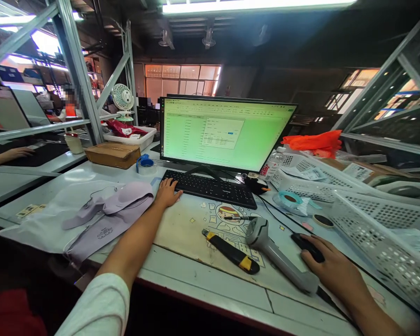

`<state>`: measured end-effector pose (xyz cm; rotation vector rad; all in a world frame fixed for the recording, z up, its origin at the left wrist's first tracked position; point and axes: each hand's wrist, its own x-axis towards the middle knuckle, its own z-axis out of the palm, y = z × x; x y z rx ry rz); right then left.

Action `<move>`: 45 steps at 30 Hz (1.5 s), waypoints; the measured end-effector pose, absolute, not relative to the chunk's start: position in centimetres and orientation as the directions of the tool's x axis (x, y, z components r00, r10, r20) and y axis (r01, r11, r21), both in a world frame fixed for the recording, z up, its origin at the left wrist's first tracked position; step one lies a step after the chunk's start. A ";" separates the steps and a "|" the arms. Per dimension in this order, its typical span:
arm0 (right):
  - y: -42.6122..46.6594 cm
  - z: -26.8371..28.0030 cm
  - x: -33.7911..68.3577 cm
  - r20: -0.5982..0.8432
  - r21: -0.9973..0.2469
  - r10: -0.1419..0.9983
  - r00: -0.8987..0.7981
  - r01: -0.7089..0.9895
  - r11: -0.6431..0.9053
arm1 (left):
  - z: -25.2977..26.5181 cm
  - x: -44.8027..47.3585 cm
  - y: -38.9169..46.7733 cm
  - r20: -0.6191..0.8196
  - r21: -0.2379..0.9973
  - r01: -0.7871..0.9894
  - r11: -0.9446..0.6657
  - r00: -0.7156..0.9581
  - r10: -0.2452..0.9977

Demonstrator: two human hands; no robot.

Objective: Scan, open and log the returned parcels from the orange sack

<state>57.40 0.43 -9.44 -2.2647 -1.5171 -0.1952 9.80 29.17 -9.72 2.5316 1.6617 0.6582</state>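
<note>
My left hand (167,192) rests on the left end of a black keyboard (210,185), its fingers spread over the keys. My right hand (327,259) is wrapped round a black computer mouse (308,247) on the right side of the desk. Behind the keyboard a monitor (185,140) shows a green spreadsheet with a small dialog window. Left of my left forearm, a lavender bra (126,203) lies on a clear plastic bag (70,200). Between my hands are a grey barcode scanner (278,256) and a black and yellow utility knife (231,252).
White perforated baskets (381,233) line the right side, near rolls of tape (290,199). A cardboard box (112,155), blue tape (147,164) and a white tray (143,138) sit at the back left. Metal shelf posts (79,70) rise on both sides. Another person's hand (19,153) shows far left.
</note>
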 end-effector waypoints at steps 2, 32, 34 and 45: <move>0.5 -9.6 57.6 0.358 -0.258 0.855 0.376 0.920 -0.296 | -9.7 9.8 29.1 0.321 0.266 0.866 -0.422 0.333 0.886; 0.9 -10.4 58.0 0.355 -0.213 0.838 0.413 0.909 -0.358 | -8.4 9.9 28.2 0.232 0.229 0.877 -0.423 0.373 0.898; 0.9 -10.5 58.0 0.367 -0.207 0.843 0.393 0.918 -0.338 | -8.3 9.9 28.2 0.219 0.227 0.878 -0.422 0.376 0.900; 1.1 -10.7 58.4 0.328 -0.192 0.849 0.414 0.909 -0.369 | -8.5 10.0 28.2 0.246 0.200 0.877 -0.437 0.387 0.889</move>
